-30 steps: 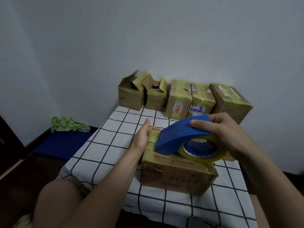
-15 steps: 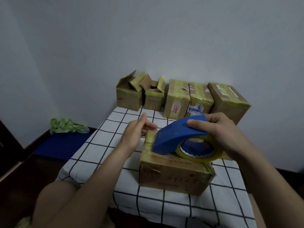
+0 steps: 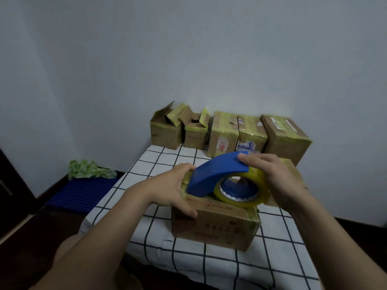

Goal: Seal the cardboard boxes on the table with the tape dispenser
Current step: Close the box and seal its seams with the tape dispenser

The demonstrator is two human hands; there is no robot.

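A cardboard box with yellowish tape stands near the front of the checked table. On its top sits a blue tape dispenser holding a yellow tape roll. My right hand grips the dispenser from the right, fingers over its blue cover. My left hand holds the box's left end, thumb down the front face, fingers at the dispenser's nose. The dispenser hides most of the box's top.
Along the wall at the back stand two open boxes and three taped boxes. A blue mat with a green cloth lies on the floor to the left.
My left hand lifted briefly, then came down onto the box's left end and closed around it. The dispenser stayed on the box top in my right hand.
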